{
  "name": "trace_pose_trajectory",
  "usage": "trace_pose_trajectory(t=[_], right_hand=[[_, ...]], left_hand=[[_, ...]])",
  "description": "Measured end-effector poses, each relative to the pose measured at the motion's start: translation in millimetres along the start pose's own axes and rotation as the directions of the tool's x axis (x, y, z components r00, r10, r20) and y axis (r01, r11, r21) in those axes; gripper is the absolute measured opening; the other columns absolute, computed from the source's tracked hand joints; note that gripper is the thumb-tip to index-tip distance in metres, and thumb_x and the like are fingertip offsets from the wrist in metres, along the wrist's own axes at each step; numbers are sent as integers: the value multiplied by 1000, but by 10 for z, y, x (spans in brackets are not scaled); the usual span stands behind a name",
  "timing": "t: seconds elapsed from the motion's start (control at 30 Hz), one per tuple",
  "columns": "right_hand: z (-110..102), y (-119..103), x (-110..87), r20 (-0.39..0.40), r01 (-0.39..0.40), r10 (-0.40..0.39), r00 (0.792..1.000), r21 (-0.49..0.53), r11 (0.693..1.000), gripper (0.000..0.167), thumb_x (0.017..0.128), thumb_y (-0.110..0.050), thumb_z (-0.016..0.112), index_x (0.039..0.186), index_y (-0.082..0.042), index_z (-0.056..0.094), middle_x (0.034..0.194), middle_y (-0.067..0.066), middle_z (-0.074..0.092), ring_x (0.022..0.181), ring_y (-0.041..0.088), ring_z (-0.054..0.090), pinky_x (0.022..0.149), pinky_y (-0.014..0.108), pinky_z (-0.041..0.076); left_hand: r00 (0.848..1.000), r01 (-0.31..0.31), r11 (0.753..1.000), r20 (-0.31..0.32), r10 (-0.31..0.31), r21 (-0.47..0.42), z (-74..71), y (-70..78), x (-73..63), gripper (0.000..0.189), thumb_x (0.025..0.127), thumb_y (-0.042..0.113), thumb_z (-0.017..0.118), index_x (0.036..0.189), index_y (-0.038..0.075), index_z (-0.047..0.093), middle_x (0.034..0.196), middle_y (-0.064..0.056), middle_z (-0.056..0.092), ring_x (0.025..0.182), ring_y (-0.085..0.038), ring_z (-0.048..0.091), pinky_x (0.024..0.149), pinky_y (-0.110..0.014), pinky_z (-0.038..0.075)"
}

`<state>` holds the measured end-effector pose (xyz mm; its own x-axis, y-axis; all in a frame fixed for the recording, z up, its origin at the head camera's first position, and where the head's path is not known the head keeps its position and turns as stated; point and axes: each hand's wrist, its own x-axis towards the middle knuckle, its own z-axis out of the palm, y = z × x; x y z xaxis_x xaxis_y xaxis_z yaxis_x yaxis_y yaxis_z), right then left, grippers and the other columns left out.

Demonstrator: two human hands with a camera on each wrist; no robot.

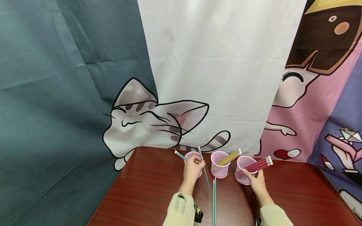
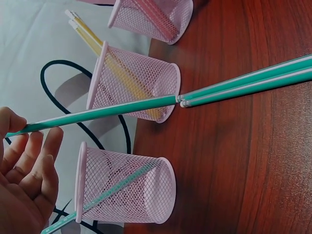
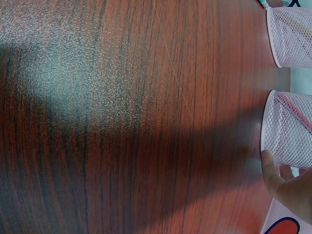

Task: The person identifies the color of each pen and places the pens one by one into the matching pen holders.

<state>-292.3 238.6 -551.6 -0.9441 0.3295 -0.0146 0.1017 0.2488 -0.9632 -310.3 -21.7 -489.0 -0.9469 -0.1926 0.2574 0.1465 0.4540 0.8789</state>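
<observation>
My left hand (image 1: 193, 171) pinches a green pencil (image 2: 102, 113) between thumb and fingers, over the left pink mesh cup (image 2: 126, 187). That pencil slants, its lower end pointing toward the table. Another green pencil (image 1: 181, 155) leans inside the left cup. Two green pencils (image 1: 214, 201) lie side by side on the table, between the hands. On the right, my right hand (image 1: 258, 185) holds the side of a pink mesh cup (image 1: 240, 178), thumb at its near side. Several red pencils (image 1: 258, 164) lean out of this cup toward the right.
Between these cups stands the middle pink mesh cup (image 1: 219, 171) with several yellow pencils (image 1: 229, 157). All three cups are in a row near the far edge of the dark red wooden table (image 1: 147, 185). A printed cloth (image 1: 226, 62) hangs right behind it.
</observation>
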Motion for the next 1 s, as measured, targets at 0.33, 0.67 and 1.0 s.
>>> trace_pose_trajectory(t=[0.33, 0.67, 1.0], right_hand=[[7, -13, -11, 0, 2, -2, 1000, 15, 1000, 78, 87, -31, 63, 141, 1, 16, 138, 32, 24, 131, 43, 18, 107, 52, 14], [3, -13, -12, -6, 2, -2, 1000, 4, 1000, 78, 87, -32, 63, 140, 2, 17, 138, 33, 24, 131, 43, 17, 106, 53, 14], [5, -5, -13, -17, 26, -26, 1000, 19, 999, 74, 87, -26, 64, 139, 2, 20, 136, 32, 27, 131, 42, 19, 106, 52, 15]], left_hand=[[996, -55, 998, -72, 53, -27, -25, -3, 50, 7, 69, 12, 67, 70, 13, 60, 61, 9, 59, 56, -2, 53, 55, -22, 44], [990, -74, 995, -125, 65, -67, -52, 5, 91, 8, 70, 12, 67, 72, 11, 60, 64, 7, 60, 58, -3, 55, 55, -22, 45], [984, -107, 982, -156, 82, -157, -136, 69, 133, 7, 73, 6, 67, 75, 7, 60, 66, 1, 63, 61, -7, 59, 58, -23, 49]])
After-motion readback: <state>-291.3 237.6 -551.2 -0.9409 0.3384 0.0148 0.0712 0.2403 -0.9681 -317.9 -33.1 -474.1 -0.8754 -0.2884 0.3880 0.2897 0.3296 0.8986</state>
